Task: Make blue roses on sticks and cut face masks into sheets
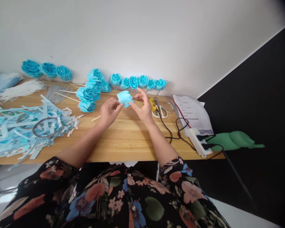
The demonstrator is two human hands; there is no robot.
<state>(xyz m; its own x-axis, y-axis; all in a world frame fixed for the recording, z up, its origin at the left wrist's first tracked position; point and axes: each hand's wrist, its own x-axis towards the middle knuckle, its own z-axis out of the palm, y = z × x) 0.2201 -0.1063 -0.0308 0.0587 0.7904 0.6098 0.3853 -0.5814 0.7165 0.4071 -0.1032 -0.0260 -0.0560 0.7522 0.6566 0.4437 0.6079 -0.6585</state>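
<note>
Blue paper petals, one small flower (125, 98), held above the table (123, 139): left hand (109, 110) pinching its left edge, right hand (143, 107) with thumb against the other side, fingers loosely spread. Wrists tilt inward, forearms reach forward. Close left, a cluster of blooms (86, 95) hems things in; just beyond, a row of roses (133, 82) lines the wall. Right, white-handled scissors (165, 112), then looping black cable (165, 125). Far left, pale strips (21, 134) sprawl.

A craft workspace it was, wooden table (123, 142) hugged the wall (142, 38), blue flowers (133, 82) lined up, strips (11, 134) lay heaped, scissors (159, 108) sat out
</note>
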